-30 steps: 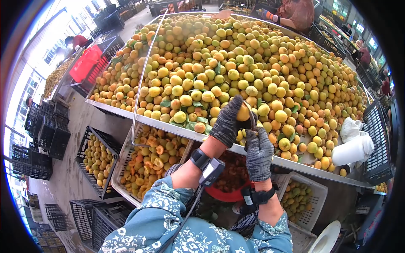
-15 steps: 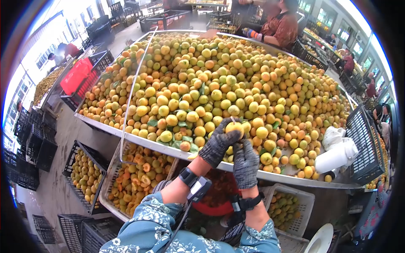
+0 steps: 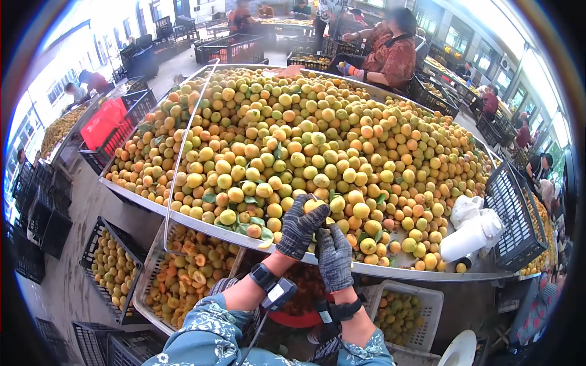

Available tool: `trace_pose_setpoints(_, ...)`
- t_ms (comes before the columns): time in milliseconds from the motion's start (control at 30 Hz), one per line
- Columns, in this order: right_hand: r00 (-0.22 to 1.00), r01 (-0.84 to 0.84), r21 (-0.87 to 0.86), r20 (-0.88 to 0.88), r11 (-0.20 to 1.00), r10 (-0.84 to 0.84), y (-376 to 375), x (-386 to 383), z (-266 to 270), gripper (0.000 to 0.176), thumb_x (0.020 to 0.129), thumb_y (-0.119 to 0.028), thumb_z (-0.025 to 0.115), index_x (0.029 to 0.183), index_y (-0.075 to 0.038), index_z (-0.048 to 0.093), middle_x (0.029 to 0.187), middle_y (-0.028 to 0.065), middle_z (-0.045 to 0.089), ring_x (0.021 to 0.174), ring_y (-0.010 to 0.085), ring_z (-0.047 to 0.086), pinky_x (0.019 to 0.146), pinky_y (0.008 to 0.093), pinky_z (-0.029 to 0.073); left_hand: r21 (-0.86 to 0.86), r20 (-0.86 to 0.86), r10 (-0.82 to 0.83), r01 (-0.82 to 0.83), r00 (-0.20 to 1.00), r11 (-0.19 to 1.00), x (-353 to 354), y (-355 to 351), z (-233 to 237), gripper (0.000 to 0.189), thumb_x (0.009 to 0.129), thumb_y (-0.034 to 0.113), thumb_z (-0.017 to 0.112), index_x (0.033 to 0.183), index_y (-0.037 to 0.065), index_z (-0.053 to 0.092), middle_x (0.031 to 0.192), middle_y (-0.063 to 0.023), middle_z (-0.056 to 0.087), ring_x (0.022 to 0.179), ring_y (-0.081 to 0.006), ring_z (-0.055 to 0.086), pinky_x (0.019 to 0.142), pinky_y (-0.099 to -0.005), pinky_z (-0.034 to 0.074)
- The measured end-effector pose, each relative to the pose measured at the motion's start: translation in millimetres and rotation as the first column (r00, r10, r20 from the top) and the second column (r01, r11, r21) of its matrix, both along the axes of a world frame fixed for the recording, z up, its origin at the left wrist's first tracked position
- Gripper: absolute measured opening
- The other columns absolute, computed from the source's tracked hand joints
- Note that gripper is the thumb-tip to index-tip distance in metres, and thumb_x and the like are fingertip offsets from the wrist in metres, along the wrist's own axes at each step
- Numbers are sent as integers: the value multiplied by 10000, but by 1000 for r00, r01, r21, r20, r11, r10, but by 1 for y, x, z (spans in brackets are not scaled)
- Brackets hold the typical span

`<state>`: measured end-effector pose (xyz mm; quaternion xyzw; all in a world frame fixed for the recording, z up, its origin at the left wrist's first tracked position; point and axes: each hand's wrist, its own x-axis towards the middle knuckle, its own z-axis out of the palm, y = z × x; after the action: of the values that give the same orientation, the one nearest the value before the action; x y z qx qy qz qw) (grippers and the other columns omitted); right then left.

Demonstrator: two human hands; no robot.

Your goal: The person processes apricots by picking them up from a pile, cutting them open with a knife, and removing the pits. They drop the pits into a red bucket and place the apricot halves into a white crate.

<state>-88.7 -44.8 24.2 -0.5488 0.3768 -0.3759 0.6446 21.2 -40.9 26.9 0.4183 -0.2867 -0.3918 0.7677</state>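
Note:
In the head view, a wide metal-edged table (image 3: 415, 272) carries a heap of yellow-orange fruit (image 3: 342, 131). Above its front edge my left hand (image 3: 301, 229), in a grey knitted glove, is closed around a yellow fruit (image 3: 313, 205). A small thin piece sticks up at the top of that fruit. My right hand (image 3: 334, 259), gloved alike, is just to the right and slightly lower, its fingertips pressed together against the fruit's underside. What those fingertips hold is too small to tell.
Below the table edge are a crate of cut fruit (image 3: 142, 293), a black crate (image 3: 90, 250), a red tub (image 3: 293, 319) and a white crate (image 3: 432, 311). A white jug (image 3: 464, 240) lies at right. A person (image 3: 394, 58) sits across the table.
The whole view has shifted, with the table's far side and the people behind it showing more. My hands remain together at the fruit, with small changes in finger position.

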Motion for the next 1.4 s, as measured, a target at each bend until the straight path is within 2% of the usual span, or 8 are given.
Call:
trace_pose_setpoints(100,956,59,-467,-229,882,-185,2,-1,-1,199,918,-195,573,977,-7,601,758,192,625,689,340,612,622,412,460,9,-76,-14,15,997,1000,3,-2,-3,211,875,199,670,1003,71,562,897,-6,592,793,-73,573,689,-220,493)
trace_pose_setpoints(200,966,56,-355,-218,933,-142,6,3,-12,215,915,-205,579,993,-7,611,779,203,630,722,345,617,658,407,469,-12,-214,-52,50,975,999,10,-5,-12,222,911,286,622,1015,94,577,904,5,592,806,-93,584,707,-261,507)
trace_pose_setpoints(233,963,42,-425,-224,904,-150,5,5,-11,239,936,-164,571,1086,19,605,728,-9,554,611,64,463,535,229,403,-45,-332,-146,138,932,989,11,-8,-17,227,917,303,612,1017,101,580,907,3,593,813,-99,587,715,-265,508)
trace_pose_setpoints(533,985,130,-171,135,977,-107,-25,-8,-17,148,961,-139,512,961,-15,594,797,-23,579,640,48,481,531,200,400,24,-186,-347,357,919,934,-8,-10,-17,374,897,215,654,1203,42,527,1035,-24,607,872,-89,591,727,-221,505)
trace_pose_setpoints(667,983,56,-250,-157,967,-97,-16,-17,-2,210,931,-159,534,969,34,607,791,110,654,678,153,594,629,288,479,-12,-65,-231,231,971,973,-4,-7,-10,391,860,173,693,1186,41,523,1031,-40,593,879,-105,592,721,-214,510)
trace_pose_setpoints(1000,1000,-4,37,-9,999,4,-4,-15,-2,170,933,-192,564,955,-27,600,640,13,505,551,79,458,493,254,369,-8,-59,-180,179,982,984,17,-2,-7,393,885,315,661,1150,58,524,993,-34,580,843,-90,584,704,-230,526)
trace_pose_setpoints(1267,991,115,-88,75,990,-108,-7,-9,-11,148,959,-145,522,967,-18,596,744,-20,574,576,36,456,488,195,373,40,215,-54,46,975,998,-10,-10,-23,320,914,291,625,1111,54,539,973,-24,586,885,-102,571,767,-250,501)
trace_pose_setpoints(1400,997,78,-169,15,982,-77,-14,-21,-4,196,963,-149,517,1051,11,589,843,3,619,707,56,524,599,176,432,17,-40,-311,312,950,950,-12,-5,-10,341,905,288,638,1137,53,552,990,-30,591,857,-89,572,711,-227,501)
